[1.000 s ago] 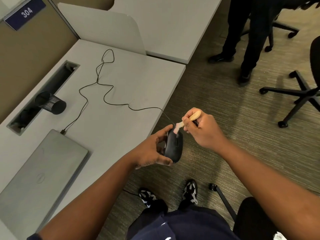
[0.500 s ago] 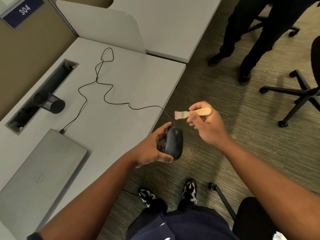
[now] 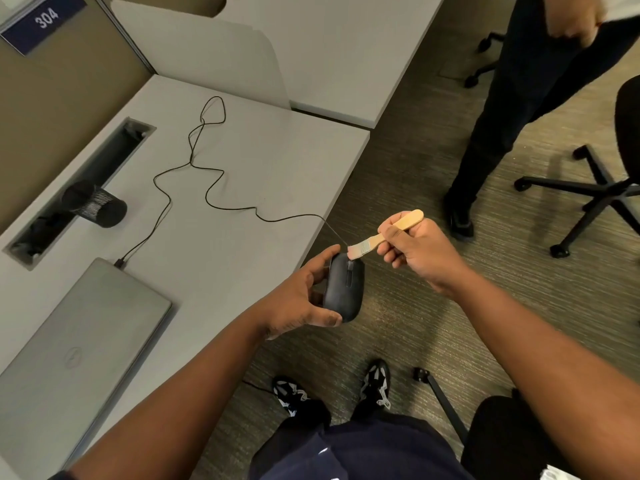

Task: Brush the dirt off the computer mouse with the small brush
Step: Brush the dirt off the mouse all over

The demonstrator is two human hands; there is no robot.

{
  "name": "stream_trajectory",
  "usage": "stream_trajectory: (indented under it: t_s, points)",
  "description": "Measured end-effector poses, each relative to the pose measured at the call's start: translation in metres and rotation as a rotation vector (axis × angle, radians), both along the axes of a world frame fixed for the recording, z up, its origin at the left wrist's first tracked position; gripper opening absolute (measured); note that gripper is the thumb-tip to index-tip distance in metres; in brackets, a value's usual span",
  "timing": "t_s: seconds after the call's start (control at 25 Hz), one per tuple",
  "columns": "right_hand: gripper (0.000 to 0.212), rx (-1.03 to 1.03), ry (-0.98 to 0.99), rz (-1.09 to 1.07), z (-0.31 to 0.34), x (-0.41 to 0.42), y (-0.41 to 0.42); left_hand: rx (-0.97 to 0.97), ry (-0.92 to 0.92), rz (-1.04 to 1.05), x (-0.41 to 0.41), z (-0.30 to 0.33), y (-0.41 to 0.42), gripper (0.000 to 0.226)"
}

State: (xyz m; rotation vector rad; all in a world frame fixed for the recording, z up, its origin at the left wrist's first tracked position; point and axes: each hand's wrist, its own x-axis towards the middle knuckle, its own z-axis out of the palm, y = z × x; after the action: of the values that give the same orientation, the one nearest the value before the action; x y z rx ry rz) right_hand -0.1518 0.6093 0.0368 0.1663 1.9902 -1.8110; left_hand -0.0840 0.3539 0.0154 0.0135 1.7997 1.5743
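My left hand (image 3: 300,299) grips a black wired computer mouse (image 3: 344,289) in the air just past the desk's front edge, thumb at its near end and fingers at its far end. My right hand (image 3: 414,252) pinches the wooden handle of a small brush (image 3: 384,237). The pale bristles touch the front end of the mouse, near the cable. The thin black mouse cable (image 3: 207,188) snakes back over the desk.
On the grey desk (image 3: 263,168) lie a shut grey laptop (image 3: 69,341), a black mesh cup (image 3: 95,206) on its side and a cable slot (image 3: 79,188). Another person's legs (image 3: 498,109) and an office chair base (image 3: 595,192) stand on the carpet to the right.
The brush lifted off the mouse half a second ago and has come back down onto its front end. My left hand keeps holding the mouse in about the same place.
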Motion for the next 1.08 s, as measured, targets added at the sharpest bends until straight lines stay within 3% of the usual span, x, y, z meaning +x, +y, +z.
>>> stream_trajectory:
  t_s: [0.08,0.2,0.4,1.08]
  points:
    - [0.012,0.057,0.029,0.0,0.0,-0.001,-0.001,0.004,-0.003,0.01,0.0,0.0,0.0,0.118]
    - [0.011,-0.059,-0.003,-0.051,0.004,-0.001,0.001,-0.004,-0.001,0.029,-0.002,0.001,-0.001,0.121]
    - [0.017,0.04,0.032,0.034,0.006,0.001,-0.002,-0.003,0.013,0.006,-0.003,0.001,-0.001,0.12]
    - [0.014,0.097,0.184,-0.146,-0.008,0.018,-0.021,0.034,0.0,-0.028,0.007,-0.005,-0.003,0.115]
